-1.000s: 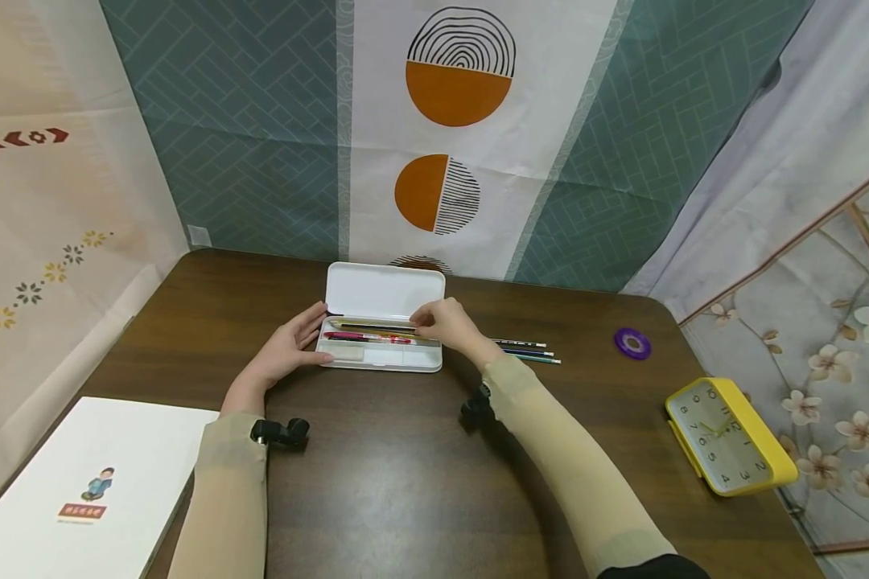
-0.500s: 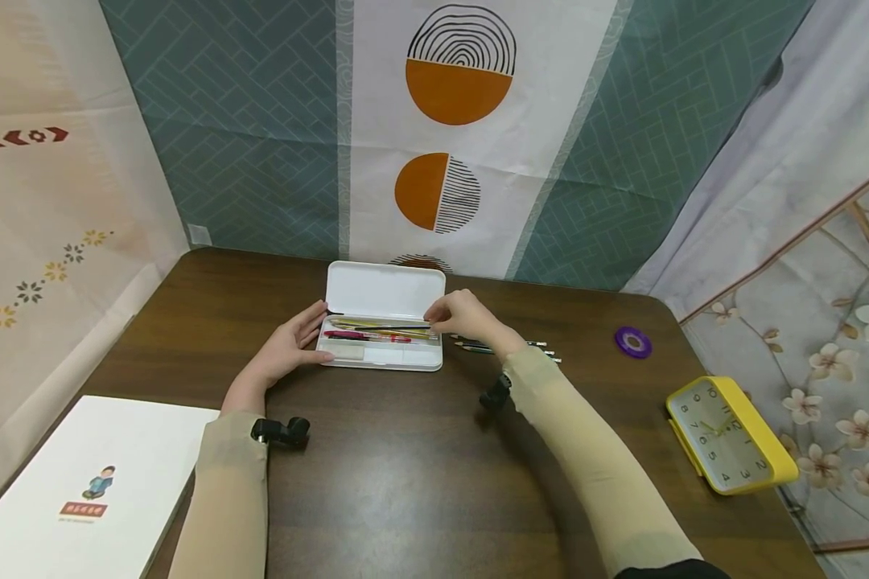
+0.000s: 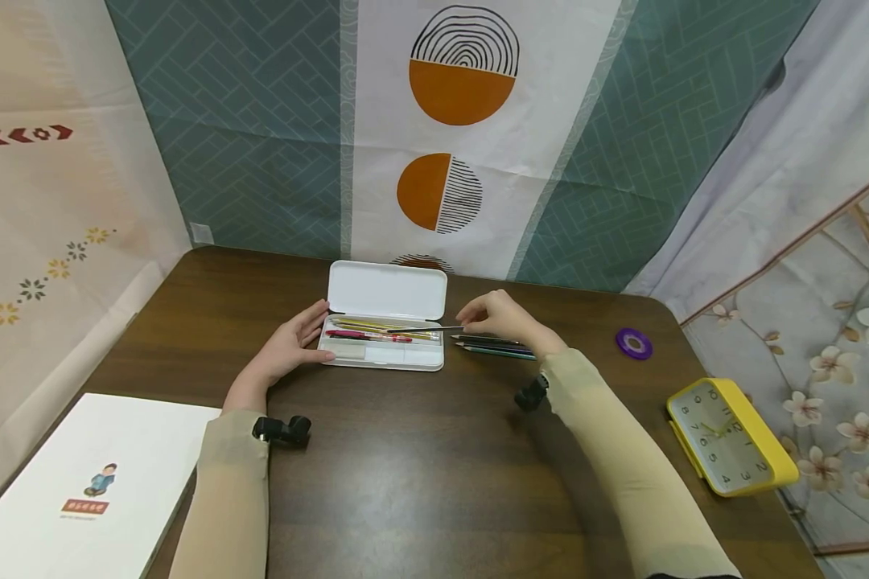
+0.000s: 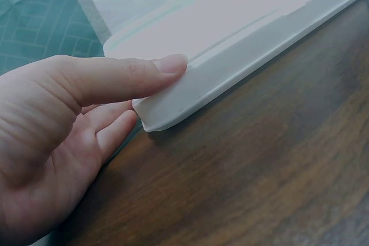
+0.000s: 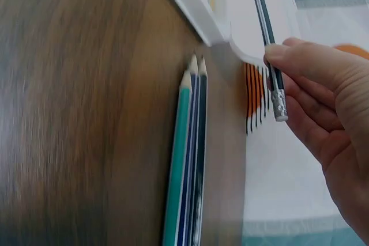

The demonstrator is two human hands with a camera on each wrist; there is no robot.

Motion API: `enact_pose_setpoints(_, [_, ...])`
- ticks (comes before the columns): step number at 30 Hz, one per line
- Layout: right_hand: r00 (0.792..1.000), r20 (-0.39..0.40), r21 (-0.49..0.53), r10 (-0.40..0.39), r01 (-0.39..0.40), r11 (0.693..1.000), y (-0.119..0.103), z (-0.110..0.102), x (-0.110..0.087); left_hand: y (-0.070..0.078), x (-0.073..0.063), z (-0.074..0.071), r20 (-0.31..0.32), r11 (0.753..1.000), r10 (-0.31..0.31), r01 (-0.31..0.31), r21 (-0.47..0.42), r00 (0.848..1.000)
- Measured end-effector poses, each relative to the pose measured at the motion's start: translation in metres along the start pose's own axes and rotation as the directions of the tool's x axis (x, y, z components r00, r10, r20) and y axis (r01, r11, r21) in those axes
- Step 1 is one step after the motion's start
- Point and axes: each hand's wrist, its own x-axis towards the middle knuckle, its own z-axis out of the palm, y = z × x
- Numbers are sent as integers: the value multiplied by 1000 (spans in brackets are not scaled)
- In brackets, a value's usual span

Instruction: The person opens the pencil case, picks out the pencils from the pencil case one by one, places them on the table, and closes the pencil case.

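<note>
A white pencil case [image 3: 387, 366] lies with its lid [image 3: 387, 291] raised. Inside are yellowish pencils [image 3: 365, 325], a red pen [image 3: 372, 336] and a whitish eraser-like block [image 3: 347, 351]. My left hand [image 3: 282, 350] rests at the case's left end, thumb [image 4: 170, 64] along the front corner and straight fingers by the left side. Between thumb and fingers, my right hand [image 3: 503, 315] pinches a dark pencil [image 5: 262, 12] near its silver eraser end. That pencil's point reaches left over the case. Below the right hand, three pencils [image 5: 184, 159] lie side by side on the table, one teal.
A purple ring-shaped roll [image 3: 633, 343] lies to the right on the brown table [image 3: 405, 482]. Closer on that side is a yellow clock [image 3: 731, 438]. A white book or box [image 3: 94, 474] occupies the front left. Patterned cloth [image 3: 261, 121] hangs behind the table.
My right hand has moved right, drawing the dark pencil up and partly out over the case's right edge. The three table pencils show more fully now. My left hand has stayed in place.
</note>
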Motion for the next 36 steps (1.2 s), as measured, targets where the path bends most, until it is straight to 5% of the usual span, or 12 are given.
enact_pose_setpoints(17, [997, -27, 60, 74, -73, 996, 46, -18, -50, 5, 1, 0, 4, 1000, -9, 9, 2, 1000])
enact_pose_setpoints(36, [983, -86, 96, 164, -156, 983, 73, -21, -92, 0, -1, 0, 2, 1000, 0, 0, 10, 1000])
